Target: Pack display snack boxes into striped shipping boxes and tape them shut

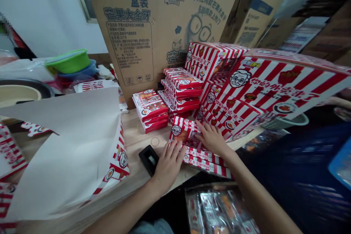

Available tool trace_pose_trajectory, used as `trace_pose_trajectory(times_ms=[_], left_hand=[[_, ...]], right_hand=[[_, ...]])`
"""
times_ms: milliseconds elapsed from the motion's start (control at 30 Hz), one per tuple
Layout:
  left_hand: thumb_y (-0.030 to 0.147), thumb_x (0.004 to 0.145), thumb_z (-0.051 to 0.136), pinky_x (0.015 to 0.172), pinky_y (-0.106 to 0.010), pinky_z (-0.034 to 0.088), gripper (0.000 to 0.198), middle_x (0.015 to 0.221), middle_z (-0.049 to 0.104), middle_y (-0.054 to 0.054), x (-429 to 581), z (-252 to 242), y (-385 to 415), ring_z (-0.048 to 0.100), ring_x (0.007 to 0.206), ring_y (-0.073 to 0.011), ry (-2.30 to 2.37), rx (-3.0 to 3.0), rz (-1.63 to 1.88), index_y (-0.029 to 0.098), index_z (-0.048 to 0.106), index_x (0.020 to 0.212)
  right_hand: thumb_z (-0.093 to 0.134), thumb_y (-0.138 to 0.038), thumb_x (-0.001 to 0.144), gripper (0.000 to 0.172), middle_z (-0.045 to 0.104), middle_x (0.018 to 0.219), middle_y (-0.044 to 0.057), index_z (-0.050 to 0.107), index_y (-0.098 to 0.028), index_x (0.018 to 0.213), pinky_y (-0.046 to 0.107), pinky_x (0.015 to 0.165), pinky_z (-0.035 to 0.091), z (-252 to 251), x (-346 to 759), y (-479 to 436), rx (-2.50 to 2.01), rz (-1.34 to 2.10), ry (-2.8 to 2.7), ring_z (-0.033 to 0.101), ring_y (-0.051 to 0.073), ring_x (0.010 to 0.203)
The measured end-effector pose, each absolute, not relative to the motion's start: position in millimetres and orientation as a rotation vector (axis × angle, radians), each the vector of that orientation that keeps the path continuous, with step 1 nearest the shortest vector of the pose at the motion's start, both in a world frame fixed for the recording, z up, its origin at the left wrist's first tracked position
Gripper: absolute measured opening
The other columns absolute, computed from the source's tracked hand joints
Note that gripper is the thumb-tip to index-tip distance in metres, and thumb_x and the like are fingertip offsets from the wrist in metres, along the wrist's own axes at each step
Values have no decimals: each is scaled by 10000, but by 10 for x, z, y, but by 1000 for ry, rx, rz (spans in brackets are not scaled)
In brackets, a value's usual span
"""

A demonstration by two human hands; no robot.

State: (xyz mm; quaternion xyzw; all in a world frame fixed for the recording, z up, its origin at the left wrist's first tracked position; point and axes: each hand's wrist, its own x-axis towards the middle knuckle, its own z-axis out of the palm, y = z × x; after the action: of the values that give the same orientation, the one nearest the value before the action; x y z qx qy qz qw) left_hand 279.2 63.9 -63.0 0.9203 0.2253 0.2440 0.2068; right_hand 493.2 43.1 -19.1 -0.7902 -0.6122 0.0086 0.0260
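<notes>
- While the left hand (pixel 169 164) is extending its fingers over the near-left edge of a red-and-white striped windowed box (pixel 182 131), its thumb is remaining out of sight; whether it is gripping cannot be told.
- The right hand (pixel 213 139) is bending its fingers over the right part of the same box; its grip also cannot be confirmed.
- The windowed box is lying near the front edge of the wooden tabletop (pixel 134 142), where flat striped boxes (pixel 204 162) are showing their lettered sides just in front of it.
- A black tape dispenser (pixel 145 158) is sitting just left of the left hand, with a rubber band (pixel 155 141) lying behind it.
- Behind the windowed box, a short stack of striped boxes (pixel 150 108) is standing beside a taller stack (pixel 183 80).
- To the right, large striped display cartons (pixel 274 84) are standing upright.
- To the left, a white-faced cardboard sheet (pixel 74 142) is spreading across the tabletop.
- Below the hands, a container of clear-wrapped packets (pixel 222 208) is sitting lower than the tabletop.
- At the rear, a printed brown cardboard carton (pixel 161 33) is rising behind the stacks.
- Farther left, a green bowl (pixel 70 62) is resting on a blue bowl (pixel 82 74).
</notes>
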Motion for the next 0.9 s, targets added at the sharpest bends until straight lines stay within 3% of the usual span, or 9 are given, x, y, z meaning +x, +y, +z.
trace_pose_trajectory(times_ms=[167, 233, 333, 400, 467, 600, 733, 900], left_hand=[[81, 701, 605, 1040, -563, 225, 567, 1425, 246, -156, 2928, -518, 853, 199, 1308, -361, 727, 2611, 654, 221, 423, 1219], [63, 678, 636, 1006, -535, 308, 598, 1440, 167, -180, 2977, -493, 921, 249, 1288, -369, 740, 2573, 593, 200, 415, 1217], [31, 702, 593, 926, -465, 428, 642, 1446, 100, -186, 3010, -487, 945, 371, 1231, -342, 726, 2463, 519, 215, 351, 1267], [15, 701, 578, 911, -463, 440, 669, 1445, 94, -174, 3020, -502, 923, 381, 1224, -344, 752, 2416, 512, 234, 333, 1283], [21, 705, 568, 917, -478, 432, 669, 1437, 126, -160, 3031, -525, 894, 376, 1227, -343, 796, 2360, 532, 245, 327, 1287], [89, 731, 563, 984, -454, 374, 609, 1411, 215, -132, 3036, -563, 879, 331, 1266, -288, 763, 2099, 689, 231, 340, 1280], [191, 727, 601, 1047, -418, 279, 473, 1320, 364, -120, 2928, -552, 982, 354, 1245, -238, 721, 1613, 894, 187, 456, 1176], [387, 833, 457, 963, -430, 362, 386, 1238, 470, -166, 2682, -439, 1244, 486, 1121, -241, 777, 1318, 941, 146, 459, 1134]], right_hand=[[448, -342, 826, 493, 510, 1184, 159, 418, -119, 1264, 393, 924, 353, -135, 5081, 478, -2324, 147, -1968, 463, 279, 1104], [410, -393, 842, 516, 499, 1211, 159, 399, -112, 1274, 387, 938, 349, -98, 5104, 430, -2293, 210, -2003, 463, 269, 1119], [422, -545, 795, 720, 384, 1340, 166, 270, -120, 1358, 409, 961, 334, -40, 5021, 335, -2237, 399, -2105, 389, 288, 1206], [507, -599, 706, 896, 296, 1392, 175, 183, -119, 1390, 426, 975, 314, -16, 4881, 295, -2253, 473, -2149, 327, 312, 1245], [589, -546, 645, 979, 295, 1373, 217, 159, -83, 1393, 464, 970, 294, -15, 4712, 294, -2370, 375, -2130, 325, 357, 1229], [653, -395, 603, 964, 430, 1215, 271, 201, -44, 1379, 517, 873, 340, -65, 4500, 386, -2522, 179, -2064, 422, 420, 1102], [621, -360, 663, 848, 473, 1152, 238, 243, -76, 1367, 500, 856, 359, -74, 4617, 414, -2485, 129, -2065, 459, 388, 1057], [615, -404, 683, 836, 447, 1234, 179, 195, -134, 1353, 461, 915, 382, 203, 5021, 66, -2113, 322, -1811, 466, 328, 1095]])
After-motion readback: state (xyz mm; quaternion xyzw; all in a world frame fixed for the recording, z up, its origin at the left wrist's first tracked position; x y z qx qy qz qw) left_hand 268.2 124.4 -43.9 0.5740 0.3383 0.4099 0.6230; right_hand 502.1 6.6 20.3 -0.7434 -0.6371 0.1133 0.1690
